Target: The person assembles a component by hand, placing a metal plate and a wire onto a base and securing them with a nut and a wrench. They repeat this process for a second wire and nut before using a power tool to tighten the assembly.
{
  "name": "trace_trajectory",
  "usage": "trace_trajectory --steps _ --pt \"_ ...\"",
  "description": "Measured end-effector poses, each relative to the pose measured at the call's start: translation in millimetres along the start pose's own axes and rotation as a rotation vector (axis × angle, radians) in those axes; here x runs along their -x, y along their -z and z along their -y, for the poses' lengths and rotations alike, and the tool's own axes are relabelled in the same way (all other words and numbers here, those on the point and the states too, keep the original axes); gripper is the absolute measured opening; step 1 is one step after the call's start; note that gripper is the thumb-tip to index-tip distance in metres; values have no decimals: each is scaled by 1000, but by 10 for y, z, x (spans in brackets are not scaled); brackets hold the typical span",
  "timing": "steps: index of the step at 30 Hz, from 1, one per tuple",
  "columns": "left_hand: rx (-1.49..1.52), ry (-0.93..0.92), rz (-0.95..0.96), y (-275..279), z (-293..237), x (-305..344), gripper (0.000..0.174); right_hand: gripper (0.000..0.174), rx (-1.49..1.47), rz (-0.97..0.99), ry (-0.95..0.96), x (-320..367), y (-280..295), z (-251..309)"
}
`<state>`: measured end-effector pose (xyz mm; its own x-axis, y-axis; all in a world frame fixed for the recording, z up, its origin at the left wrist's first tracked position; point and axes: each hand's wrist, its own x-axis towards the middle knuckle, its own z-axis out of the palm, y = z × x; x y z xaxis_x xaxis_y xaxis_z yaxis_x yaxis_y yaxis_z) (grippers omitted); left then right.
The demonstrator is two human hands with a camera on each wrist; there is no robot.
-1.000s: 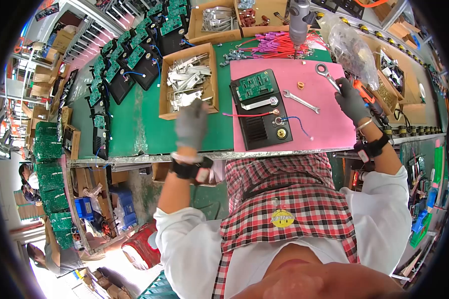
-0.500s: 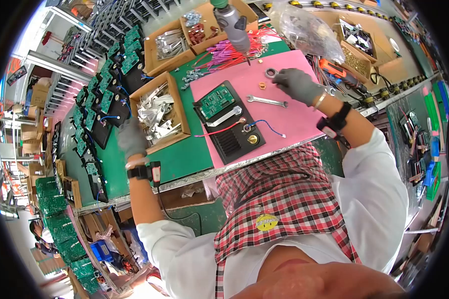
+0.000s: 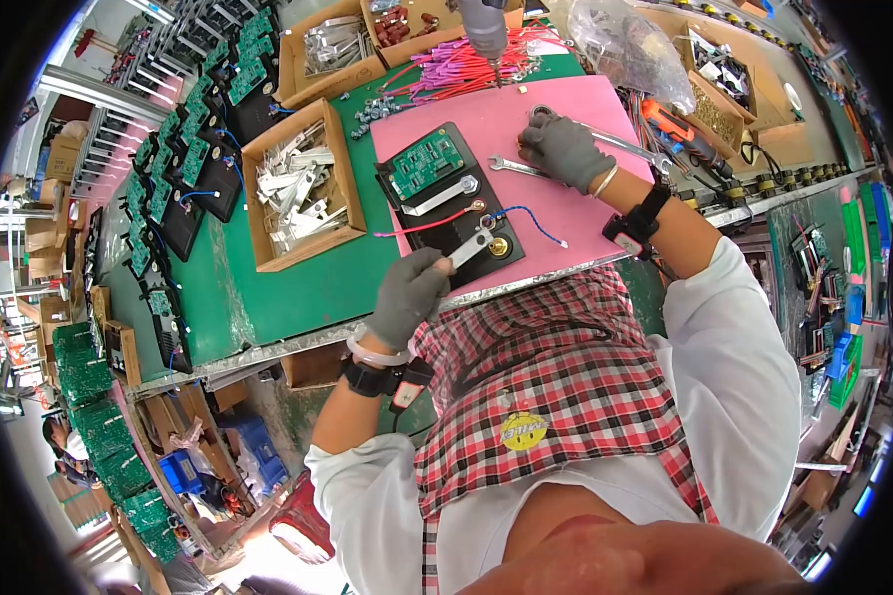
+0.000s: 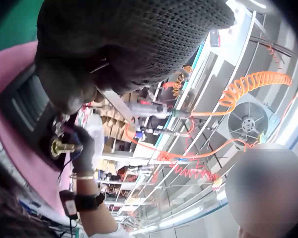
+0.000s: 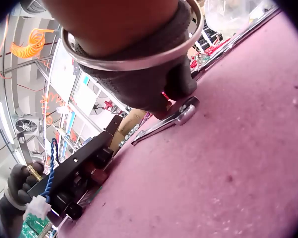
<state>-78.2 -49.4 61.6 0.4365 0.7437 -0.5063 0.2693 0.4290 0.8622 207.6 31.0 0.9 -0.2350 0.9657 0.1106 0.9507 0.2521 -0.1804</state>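
Note:
My left hand (image 3: pixel 407 297) pinches the end of a flat metal strip (image 3: pixel 471 248), its holed tip over the lower part of a black panel (image 3: pixel 446 208). The panel bears a green circuit board (image 3: pixel 427 167), another strip (image 3: pixel 442 196), a red wire, a blue wire and a brass terminal (image 3: pixel 499 247). In the left wrist view the glove (image 4: pixel 119 44) hides much of the grip. My right hand (image 3: pixel 566 154) is low over the pink mat, fingers curled beside two wrenches. A small reddish-brown piece (image 5: pixel 168 105) shows between its fingertips; a wrench (image 5: pixel 181 116) lies just below.
An open box of metal strips (image 3: pixel 303 188) stands left of the mat (image 3: pixel 585 223). Rows of black panels with boards (image 3: pixel 174 228) line the far left. Above the mat hang a power driver (image 3: pixel 484 25) and, behind it, lie red wires (image 3: pixel 446 69). An orange-black tool (image 3: pixel 670 121) lies right.
My left hand has come from the strip box to the panel with a strip. My right hand has left the ring wrench lying on the mat and shifted to the small piece beside it.

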Motion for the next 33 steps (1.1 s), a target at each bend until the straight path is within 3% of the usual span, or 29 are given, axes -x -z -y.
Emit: trace_trajectory --steps 8,11,14,17,20,22,25,28,33 --pt "-47 -52 0 -27 178 -115 22 17 -6 -88 125 -35 -199 -121" --pt "-50 -57 -5 -44 186 -150 21 19 6 -56 61 -44 -156 -56" --pt "-108 -75 -46 -57 245 -210 20 23 -218 -9 -132 -50 -51 28" --pt "-243 -19 -74 -88 198 -193 21 23 -296 -153 -67 -51 -31 26" --pt "-282 20 -39 -61 164 -200 23 24 -523 50 -62 45 566 413" --pt "-306 24 -14 -43 190 -212 24 25 -648 40 192 251 553 570" --pt "-398 -11 -15 -36 221 -271 27 28 -591 118 419 451 650 833" --pt "-473 -65 -44 -48 239 -276 28 38 -409 -32 567 497 356 849" --pt "-503 -180 -62 -29 307 -303 28 43 -228 112 546 506 336 835"
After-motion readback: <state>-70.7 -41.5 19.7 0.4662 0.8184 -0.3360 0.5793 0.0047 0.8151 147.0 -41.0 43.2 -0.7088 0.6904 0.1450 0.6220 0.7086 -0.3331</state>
